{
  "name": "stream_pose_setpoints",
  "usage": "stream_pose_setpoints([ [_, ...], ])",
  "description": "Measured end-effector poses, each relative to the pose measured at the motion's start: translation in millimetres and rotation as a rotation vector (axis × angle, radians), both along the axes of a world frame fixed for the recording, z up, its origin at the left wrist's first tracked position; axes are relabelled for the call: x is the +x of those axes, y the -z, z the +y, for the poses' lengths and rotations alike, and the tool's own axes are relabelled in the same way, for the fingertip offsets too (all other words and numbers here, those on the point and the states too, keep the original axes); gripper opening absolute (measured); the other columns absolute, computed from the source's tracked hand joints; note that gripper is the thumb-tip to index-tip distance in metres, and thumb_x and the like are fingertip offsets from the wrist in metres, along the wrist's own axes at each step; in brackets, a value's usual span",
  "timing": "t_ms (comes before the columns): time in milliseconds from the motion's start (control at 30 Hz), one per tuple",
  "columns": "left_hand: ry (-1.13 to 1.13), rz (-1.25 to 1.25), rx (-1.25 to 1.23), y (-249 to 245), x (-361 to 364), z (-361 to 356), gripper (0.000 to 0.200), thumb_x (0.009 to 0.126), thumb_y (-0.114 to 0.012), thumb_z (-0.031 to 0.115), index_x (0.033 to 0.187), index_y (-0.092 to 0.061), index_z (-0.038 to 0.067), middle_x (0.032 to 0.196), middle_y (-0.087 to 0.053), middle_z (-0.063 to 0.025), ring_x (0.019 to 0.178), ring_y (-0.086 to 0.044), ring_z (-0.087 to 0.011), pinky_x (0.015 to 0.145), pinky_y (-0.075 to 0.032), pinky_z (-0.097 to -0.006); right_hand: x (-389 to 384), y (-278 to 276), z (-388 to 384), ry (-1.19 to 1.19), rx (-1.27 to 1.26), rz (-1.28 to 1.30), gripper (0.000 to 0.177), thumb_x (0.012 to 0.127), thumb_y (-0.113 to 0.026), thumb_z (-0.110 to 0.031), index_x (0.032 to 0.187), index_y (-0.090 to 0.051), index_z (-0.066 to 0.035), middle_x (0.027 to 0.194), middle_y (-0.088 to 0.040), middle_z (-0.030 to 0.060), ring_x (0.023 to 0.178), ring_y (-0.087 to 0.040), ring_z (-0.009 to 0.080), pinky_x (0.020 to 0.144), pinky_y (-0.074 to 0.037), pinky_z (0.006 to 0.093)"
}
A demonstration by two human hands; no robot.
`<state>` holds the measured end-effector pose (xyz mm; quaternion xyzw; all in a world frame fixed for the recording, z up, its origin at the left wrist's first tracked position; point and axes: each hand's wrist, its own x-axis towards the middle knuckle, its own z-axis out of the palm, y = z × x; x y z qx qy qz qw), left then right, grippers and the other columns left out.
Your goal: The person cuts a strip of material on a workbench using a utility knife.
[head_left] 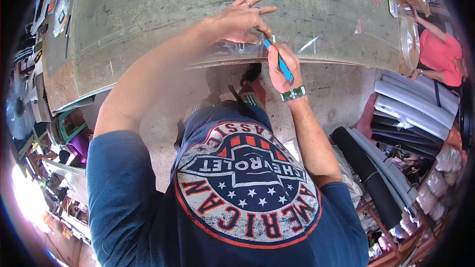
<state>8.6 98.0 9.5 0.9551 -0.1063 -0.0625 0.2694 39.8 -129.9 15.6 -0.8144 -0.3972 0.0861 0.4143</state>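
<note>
A clear plastic sheet (307,43) lies along the near edge of the worn worktable (163,0), catching the light in places. My left hand (241,21) is open over it, fingers spread, with rings on them. Its thumb side is close to the front end of a blue utility knife (282,63). That knife is in my right hand (288,55), the fingers closed round its handle at the table edge. The knife slants toward my left hand. Its blade is too small to make out.
At the far right, a person in a pink top (440,52) stands at the table's end, near more clear plastic (409,44). Grey rolls (413,101) and a black roll (368,175) are stacked to my right. Tools and papers (62,12) lie at the left.
</note>
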Motion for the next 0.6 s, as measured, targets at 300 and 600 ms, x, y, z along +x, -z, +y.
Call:
stream_pose_setpoints([
  [300,-0.002,0.091,0.019,-2,4,0,0.048,0.077,-0.082,0.019,0.122,-0.077,0.035,0.171,-0.028,-0.0010,0.158,-0.016,-0.0367,0.129,-0.015,-0.0563,-20,-34,-66,-0.151,-0.268,0.151,0.022,0.099,-0.060,-0.010,0.116,-0.067,0.001,0.102,-0.071,0.0230,0.099,-0.069,0.0415,0.087,-0.054,0.0466],
  [600,-0.002,0.123,-0.009,-1,8,-3,0.048,0.076,-0.082,0.013,0.118,-0.078,0.034,0.171,-0.027,-0.0014,0.159,-0.013,-0.0368,0.130,-0.012,-0.0580,120,-75,-22,-0.419,-0.329,-0.294,0.063,0.072,-0.087,-0.049,0.110,-0.063,-0.006,0.097,-0.067,0.0128,0.096,-0.062,0.0341,0.085,-0.047,0.0460],
])
